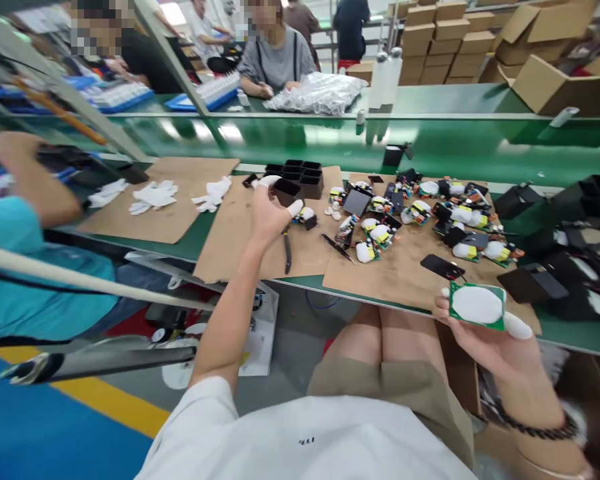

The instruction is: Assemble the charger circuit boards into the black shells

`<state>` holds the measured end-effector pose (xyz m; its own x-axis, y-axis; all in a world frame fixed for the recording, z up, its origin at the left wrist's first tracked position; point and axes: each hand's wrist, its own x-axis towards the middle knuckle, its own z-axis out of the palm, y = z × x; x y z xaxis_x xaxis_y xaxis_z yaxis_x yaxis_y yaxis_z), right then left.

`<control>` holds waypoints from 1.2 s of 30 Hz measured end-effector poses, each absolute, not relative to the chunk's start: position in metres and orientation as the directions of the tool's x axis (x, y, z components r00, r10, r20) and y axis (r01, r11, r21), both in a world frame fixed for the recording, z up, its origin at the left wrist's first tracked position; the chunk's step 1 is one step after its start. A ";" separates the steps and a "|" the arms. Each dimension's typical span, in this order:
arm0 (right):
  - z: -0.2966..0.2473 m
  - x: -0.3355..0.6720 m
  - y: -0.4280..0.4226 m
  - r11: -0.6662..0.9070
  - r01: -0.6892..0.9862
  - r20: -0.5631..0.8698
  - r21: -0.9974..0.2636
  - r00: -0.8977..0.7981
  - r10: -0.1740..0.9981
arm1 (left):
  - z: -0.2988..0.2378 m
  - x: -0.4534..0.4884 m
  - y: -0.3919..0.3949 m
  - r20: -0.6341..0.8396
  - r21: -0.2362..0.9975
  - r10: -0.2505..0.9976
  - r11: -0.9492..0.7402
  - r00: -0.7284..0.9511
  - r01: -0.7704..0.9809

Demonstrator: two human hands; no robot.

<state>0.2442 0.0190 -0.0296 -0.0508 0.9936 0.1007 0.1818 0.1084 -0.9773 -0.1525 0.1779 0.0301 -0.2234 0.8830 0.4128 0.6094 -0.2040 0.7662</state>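
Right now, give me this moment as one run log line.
left hand: holding black box | right hand: holding green board, white face showing | pliers: on brown sheet

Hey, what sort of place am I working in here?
Probably an electronics assembly workshop or factory: small electronic assemblies lie spread across brown sheets, your right hand holds a green-edged board, and cardboard boxes are stacked in the background.
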 end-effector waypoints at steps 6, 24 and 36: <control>-0.019 0.221 0.006 -0.200 -0.632 -0.263 -0.749 0.007 0.965 | -0.007 -0.005 0.084 0.479 0.740 0.839 -0.545 0.258 0.395; -0.039 0.234 0.030 0.350 -0.023 0.315 -0.936 0.384 0.868 | -0.022 0.052 0.088 0.000 0.975 0.810 -0.129 0.586 0.179; 0.017 0.230 -0.015 0.543 0.266 0.588 -0.796 0.129 0.798 | 0.022 0.040 0.047 0.424 0.861 0.753 -0.507 0.503 0.034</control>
<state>0.2304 -0.0147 0.0171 0.1295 0.7982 0.5883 0.2662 0.5435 -0.7961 0.0397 0.0466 0.0218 0.5031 0.7533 0.4236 0.0344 -0.5072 0.8611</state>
